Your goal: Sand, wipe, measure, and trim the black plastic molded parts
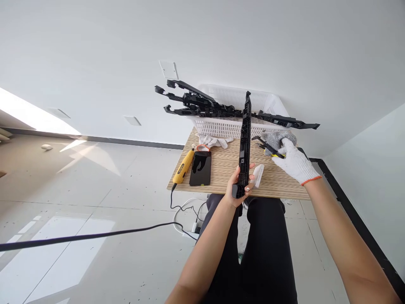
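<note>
My left hand, bare, is wrapped around the lower end of a long black plastic trim piece. The piece stands up and away from me, its ribbed side showing and its hooked tip over the basket. At the right of the table, my right hand, in a white knitted glove with an orange cuff, has its thumb and fingers around a black hand tool with yellow on it; its exact kind is unclear. A grey cloth lies bunched behind that hand. Beside my left fingers is a small white object.
A white plastic basket holds several similar black trim pieces, their ends sticking out both sides. On the table are a yellow rotary tool, a black tablet-like device and a white glove. Cables hang at left.
</note>
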The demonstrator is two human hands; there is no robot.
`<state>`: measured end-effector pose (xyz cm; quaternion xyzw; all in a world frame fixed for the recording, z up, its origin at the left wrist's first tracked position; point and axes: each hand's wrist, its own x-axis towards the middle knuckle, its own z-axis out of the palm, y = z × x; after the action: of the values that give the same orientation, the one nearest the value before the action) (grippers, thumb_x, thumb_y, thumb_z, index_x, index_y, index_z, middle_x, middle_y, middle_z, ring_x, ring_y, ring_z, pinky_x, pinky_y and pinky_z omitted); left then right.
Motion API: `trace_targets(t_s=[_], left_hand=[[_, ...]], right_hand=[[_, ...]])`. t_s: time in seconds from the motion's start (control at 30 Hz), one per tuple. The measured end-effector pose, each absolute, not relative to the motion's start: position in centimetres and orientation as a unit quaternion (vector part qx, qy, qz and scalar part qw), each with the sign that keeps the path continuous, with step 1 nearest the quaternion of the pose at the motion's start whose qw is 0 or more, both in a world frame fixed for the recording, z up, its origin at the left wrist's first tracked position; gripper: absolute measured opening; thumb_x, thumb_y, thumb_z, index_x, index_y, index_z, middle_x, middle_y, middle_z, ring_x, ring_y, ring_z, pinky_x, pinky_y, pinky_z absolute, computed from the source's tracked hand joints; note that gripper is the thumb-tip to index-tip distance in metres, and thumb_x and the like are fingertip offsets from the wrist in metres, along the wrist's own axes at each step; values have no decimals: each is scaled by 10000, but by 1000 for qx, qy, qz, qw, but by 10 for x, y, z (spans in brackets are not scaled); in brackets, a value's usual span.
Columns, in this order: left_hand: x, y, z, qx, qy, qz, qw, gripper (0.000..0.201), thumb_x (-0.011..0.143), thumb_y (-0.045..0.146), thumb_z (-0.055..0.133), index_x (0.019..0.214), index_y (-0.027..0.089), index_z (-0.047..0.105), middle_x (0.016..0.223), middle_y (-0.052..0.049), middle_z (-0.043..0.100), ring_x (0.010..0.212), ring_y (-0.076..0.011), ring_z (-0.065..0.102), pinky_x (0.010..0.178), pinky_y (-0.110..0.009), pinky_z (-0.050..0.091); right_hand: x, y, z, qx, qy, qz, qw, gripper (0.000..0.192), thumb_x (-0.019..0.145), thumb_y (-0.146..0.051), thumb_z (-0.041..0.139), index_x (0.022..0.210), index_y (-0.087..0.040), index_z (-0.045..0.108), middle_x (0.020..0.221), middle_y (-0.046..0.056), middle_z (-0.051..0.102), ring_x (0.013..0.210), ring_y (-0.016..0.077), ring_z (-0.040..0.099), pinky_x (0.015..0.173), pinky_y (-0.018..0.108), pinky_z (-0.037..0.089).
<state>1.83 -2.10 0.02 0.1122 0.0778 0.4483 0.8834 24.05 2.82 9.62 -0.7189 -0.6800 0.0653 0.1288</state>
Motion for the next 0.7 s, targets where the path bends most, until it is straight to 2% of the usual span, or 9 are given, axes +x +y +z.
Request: trace_targets(t_s=[0.07, 0.17, 0.27, 0.33, 0.43, 0.57, 0.7], left_hand=[[19, -21, -1, 132, 87, 443, 882, 514, 1029, 457, 381, 1380, 128, 562, 781, -40, 668, 445, -80, 528, 395, -184, 457], [20, -23, 0, 150, 82, 440, 882, 532, 1032, 470, 363, 1403, 135, 545, 727, -37, 650, 588, -143, 643, 584, -278, 599], [21, -25, 2, 155, 58, 443, 881, 511, 1031, 471, 375, 1390, 157, 559, 704, -29, 631, 788, -203, 702, 840, -458, 617], [22, -26, 2, 157, 57, 444, 880, 497, 1032, 471, 377, 1374, 170, 576, 709, -24, 628, 799, -200, 700, 893, -506, 597], [23, -25, 2, 155, 84, 447, 877, 480, 1036, 457, 378, 1373, 183, 583, 765, -33, 654, 733, -154, 676, 866, -450, 612], [25, -24, 0, 152, 133, 439, 875, 477, 1034, 449, 387, 1403, 206, 567, 933, -81, 715, 701, -128, 663, 746, -330, 622], [29, -22, -2, 149, 184, 429, 872, 473, 1019, 466, 422, 1403, 230, 565, 1185, -130, 718, 791, -166, 700, 628, -275, 596]], right_hand=[[236, 22, 97, -710, -673, 150, 142, 762, 831, -608, 609, 1464, -264, 359, 1194, 83, 697, 736, 201, 667, 678, 334, 490], [230, 13, 102, -710, -644, 232, 166, 725, 890, -656, 515, 1476, -267, 341, 1116, 67, 724, 504, 124, 581, 580, 319, 489], [226, 4, 113, -718, -613, 247, 217, 539, 932, -591, 487, 1341, -240, 487, 951, 43, 743, 437, 96, 526, 501, 284, 457], [225, -3, 120, -728, -596, 246, 232, 431, 923, -562, 522, 1183, -223, 573, 854, 35, 731, 414, 87, 508, 459, 266, 434], [223, -12, 126, -741, -551, 269, 276, 383, 871, -547, 618, 1065, -218, 576, 752, 14, 686, 398, 83, 487, 388, 240, 386], [220, -25, 139, -669, -490, 401, 388, 323, 870, -496, 633, 1039, -233, 552, 697, -27, 624, 344, 48, 364, 298, 200, 209], [218, -36, 158, -551, -507, 433, 502, 310, 888, -408, 610, 1167, -275, 590, 731, -37, 619, 312, 44, 308, 276, 219, 168]])
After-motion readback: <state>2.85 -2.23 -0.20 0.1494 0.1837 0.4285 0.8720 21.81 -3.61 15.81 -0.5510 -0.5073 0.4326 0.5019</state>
